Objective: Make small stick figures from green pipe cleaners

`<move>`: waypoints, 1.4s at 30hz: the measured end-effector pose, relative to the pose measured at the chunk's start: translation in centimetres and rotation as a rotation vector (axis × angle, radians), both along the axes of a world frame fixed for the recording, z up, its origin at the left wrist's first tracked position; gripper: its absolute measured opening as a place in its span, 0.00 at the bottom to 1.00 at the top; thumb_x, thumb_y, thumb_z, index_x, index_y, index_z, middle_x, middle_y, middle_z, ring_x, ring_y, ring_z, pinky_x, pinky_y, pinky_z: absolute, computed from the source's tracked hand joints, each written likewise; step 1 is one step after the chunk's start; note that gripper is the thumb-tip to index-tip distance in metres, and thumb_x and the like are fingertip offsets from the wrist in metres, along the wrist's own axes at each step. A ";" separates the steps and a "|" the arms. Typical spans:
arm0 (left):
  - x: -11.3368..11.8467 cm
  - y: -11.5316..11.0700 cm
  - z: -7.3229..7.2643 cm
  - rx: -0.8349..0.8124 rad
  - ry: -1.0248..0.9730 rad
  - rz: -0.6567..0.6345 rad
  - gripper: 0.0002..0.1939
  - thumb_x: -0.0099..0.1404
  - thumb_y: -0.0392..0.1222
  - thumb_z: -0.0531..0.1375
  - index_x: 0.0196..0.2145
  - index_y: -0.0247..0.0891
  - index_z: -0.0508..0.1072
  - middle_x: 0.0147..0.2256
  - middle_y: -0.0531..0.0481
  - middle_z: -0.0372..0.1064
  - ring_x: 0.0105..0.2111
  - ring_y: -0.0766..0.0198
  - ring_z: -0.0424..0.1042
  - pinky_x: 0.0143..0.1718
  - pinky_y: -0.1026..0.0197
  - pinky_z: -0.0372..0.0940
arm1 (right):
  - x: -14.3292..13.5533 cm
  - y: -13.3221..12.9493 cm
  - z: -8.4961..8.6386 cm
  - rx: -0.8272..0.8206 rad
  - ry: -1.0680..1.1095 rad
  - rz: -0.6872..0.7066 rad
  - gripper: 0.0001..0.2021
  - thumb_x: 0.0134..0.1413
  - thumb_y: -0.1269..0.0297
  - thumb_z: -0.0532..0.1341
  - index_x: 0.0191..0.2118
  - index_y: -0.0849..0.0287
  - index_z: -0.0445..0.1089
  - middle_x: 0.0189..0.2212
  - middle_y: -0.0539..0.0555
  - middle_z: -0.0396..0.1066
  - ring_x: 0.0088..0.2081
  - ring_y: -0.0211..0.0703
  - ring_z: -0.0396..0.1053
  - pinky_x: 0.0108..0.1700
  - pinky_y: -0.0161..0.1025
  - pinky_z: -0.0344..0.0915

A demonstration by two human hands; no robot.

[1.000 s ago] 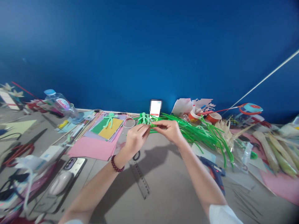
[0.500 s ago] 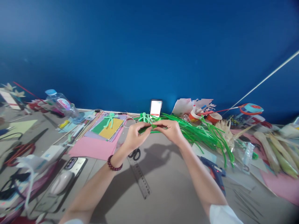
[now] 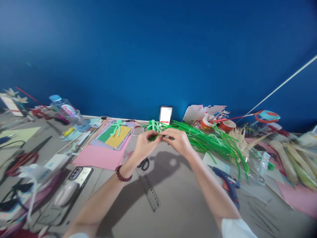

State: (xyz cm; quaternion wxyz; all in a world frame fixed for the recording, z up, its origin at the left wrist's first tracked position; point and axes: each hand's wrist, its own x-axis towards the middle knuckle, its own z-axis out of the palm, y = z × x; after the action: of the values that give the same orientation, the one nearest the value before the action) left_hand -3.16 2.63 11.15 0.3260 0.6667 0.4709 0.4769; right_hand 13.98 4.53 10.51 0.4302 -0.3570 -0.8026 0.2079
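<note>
My left hand (image 3: 145, 144) and my right hand (image 3: 177, 140) meet above the far part of the table, thumbs and fingers pinched. Between them is a small green pipe cleaner piece (image 3: 153, 137), mostly hidden by the fingers. Just behind the hands a pale green pipe cleaner figure (image 3: 154, 125) stands near a lit phone (image 3: 165, 115). A bundle of green pipe cleaners (image 3: 210, 140) lies beside my right hand. Below my left wrist are black-handled scissors (image 3: 144, 164) and a clear ruler (image 3: 150, 190).
At left are pink paper (image 3: 100, 157), a second pale green figure (image 3: 116, 127), a bottle (image 3: 65, 109), and a phone (image 3: 81, 175) with a white mouse (image 3: 64, 193). To the right sit a glue gun (image 3: 229, 185), paper cups (image 3: 227, 125) and corn husks (image 3: 287, 158). A blue wall (image 3: 158, 59) closes the back.
My hands have drawn slightly closer together, and the right fingers have turned a little, so less of the green piece shows. The things on the table keep their places.
</note>
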 end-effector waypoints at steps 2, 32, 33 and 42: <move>0.0 0.1 -0.2 -0.007 0.019 0.015 0.10 0.57 0.45 0.61 0.29 0.34 0.76 0.26 0.48 0.73 0.26 0.64 0.70 0.26 0.65 0.62 | -0.2 -0.1 -0.2 0.000 -0.008 -0.002 0.09 0.55 0.66 0.61 0.41 0.53 0.75 0.40 0.54 0.75 0.41 0.45 0.73 0.40 0.38 0.70; -0.8 0.9 -0.6 0.355 0.120 -0.103 0.07 0.62 0.41 0.59 0.37 0.39 0.75 0.36 0.46 0.73 0.39 0.60 0.70 0.42 0.56 0.65 | 0.2 0.7 1.1 -0.549 0.473 0.028 0.14 0.38 0.55 0.70 0.28 0.60 0.73 0.24 0.51 0.75 0.25 0.39 0.71 0.26 0.34 0.69; -0.8 0.9 -0.6 0.389 0.152 -0.075 0.07 0.62 0.41 0.59 0.37 0.39 0.75 0.36 0.46 0.73 0.39 0.60 0.70 0.43 0.55 0.65 | 0.1 0.6 1.0 -0.540 0.482 0.021 0.14 0.39 0.55 0.69 0.29 0.60 0.74 0.25 0.52 0.75 0.26 0.40 0.72 0.28 0.35 0.70; -0.6 0.9 -1.2 0.573 0.359 0.092 0.07 0.62 0.41 0.59 0.38 0.40 0.74 0.37 0.47 0.74 0.40 0.58 0.71 0.44 0.53 0.61 | -0.9 -0.5 0.7 -0.380 0.411 -0.068 0.10 0.49 0.61 0.63 0.36 0.58 0.78 0.33 0.53 0.78 0.34 0.46 0.76 0.40 0.42 0.74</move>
State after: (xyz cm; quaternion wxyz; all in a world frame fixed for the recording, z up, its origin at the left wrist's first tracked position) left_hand -3.81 3.54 9.98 0.0152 0.7826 0.3972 0.4791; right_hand 13.09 4.06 11.25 0.5160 -0.4082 -0.6328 0.4082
